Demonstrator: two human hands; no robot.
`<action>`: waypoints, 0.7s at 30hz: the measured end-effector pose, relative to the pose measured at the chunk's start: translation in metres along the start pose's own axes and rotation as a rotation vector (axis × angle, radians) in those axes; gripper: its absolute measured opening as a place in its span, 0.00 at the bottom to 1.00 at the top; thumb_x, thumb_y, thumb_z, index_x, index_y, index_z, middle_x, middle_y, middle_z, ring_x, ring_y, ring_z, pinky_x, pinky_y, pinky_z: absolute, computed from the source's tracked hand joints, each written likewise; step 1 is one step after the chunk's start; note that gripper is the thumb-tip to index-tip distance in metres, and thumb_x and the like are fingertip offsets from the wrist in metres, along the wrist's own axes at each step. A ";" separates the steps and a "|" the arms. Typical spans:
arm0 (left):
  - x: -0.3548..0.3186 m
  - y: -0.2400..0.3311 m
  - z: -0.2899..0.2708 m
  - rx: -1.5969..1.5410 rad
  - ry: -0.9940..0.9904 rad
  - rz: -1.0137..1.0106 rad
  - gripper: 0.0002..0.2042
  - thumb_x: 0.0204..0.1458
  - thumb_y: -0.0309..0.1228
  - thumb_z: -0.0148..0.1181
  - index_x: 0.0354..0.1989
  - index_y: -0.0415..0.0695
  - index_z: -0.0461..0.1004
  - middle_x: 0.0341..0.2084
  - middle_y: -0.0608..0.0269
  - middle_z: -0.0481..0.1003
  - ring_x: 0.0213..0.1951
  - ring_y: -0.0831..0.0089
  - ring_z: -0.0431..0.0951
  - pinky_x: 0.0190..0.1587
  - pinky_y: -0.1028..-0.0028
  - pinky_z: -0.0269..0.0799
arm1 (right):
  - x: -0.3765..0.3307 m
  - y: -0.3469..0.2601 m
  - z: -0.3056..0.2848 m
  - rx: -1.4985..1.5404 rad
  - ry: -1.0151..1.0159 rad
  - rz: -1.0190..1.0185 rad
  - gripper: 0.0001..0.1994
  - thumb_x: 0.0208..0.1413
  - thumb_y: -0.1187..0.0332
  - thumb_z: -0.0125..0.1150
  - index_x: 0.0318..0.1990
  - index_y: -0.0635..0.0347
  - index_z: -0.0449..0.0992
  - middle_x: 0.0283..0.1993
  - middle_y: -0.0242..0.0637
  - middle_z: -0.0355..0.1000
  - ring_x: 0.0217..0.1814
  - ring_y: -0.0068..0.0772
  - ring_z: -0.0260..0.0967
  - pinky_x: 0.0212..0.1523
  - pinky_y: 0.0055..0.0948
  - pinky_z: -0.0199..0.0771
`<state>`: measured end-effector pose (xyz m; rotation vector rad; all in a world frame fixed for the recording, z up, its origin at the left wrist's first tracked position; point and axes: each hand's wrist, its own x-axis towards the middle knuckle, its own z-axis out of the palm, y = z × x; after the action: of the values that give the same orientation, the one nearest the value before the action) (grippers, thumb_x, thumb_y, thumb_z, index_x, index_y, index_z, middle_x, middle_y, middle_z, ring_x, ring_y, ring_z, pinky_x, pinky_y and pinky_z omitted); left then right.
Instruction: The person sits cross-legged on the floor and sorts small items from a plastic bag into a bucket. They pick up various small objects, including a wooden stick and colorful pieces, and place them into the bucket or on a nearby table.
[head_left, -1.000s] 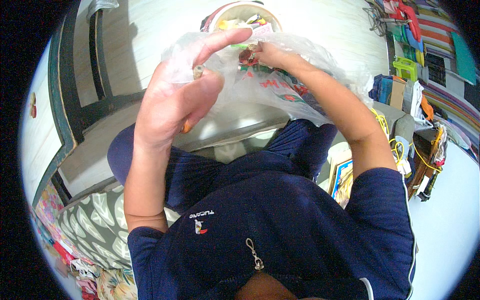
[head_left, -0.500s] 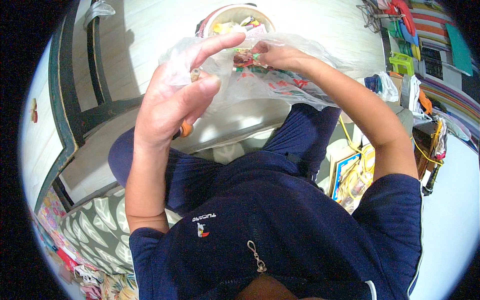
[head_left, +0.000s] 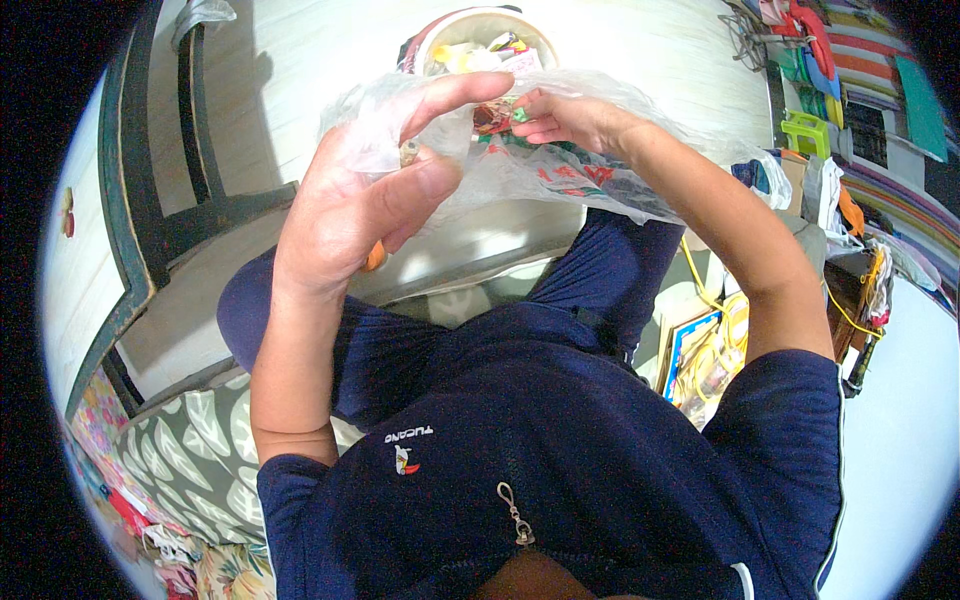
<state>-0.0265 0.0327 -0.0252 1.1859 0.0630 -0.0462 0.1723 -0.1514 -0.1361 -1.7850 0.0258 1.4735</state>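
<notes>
My left hand (head_left: 350, 205) holds up one side of a clear plastic bag (head_left: 590, 185) with red print. Its thumb and forefinger stand apart, with the film over the fingers. A tan-tipped rod (head_left: 409, 152) pokes out of that same grip, and an orange end (head_left: 375, 257) shows below the palm; whether the two are one thing I cannot tell. At the bag's mouth, my right hand (head_left: 575, 120) pinches a small green piece (head_left: 519, 115), its kind too small to tell. Beside those fingertips lie red and brown packed things (head_left: 490, 118) in the bag, partly hidden by film.
Beyond the bag stands a round white tub (head_left: 545, 45) with yellow, white and dark odds and ends. A dark wooden frame (head_left: 150, 200) runs along the left. To the right are a lime-green plastic stool (head_left: 806, 133), piled cloth and coiled yellow cord (head_left: 715, 350).
Both hands have shifted slightly right. My right hand's fingers have turned and loosened a little, showing more of the green piece. The orange end is now more hidden behind my left hand.
</notes>
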 end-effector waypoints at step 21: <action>0.002 0.003 -0.002 0.048 0.014 -0.064 0.23 0.45 0.29 0.50 0.54 0.47 0.67 0.10 0.78 0.59 0.13 0.88 0.54 0.17 0.83 0.46 | -0.024 -0.021 0.009 -1.094 0.007 -0.132 0.18 0.54 0.69 0.46 0.53 0.60 0.63 0.44 0.45 0.70 0.45 0.38 0.69 0.45 0.33 0.67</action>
<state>-0.0241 0.0357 -0.0234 1.2323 0.1132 -0.0961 0.1678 -0.1433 -0.1049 -2.5346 -1.0517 1.4797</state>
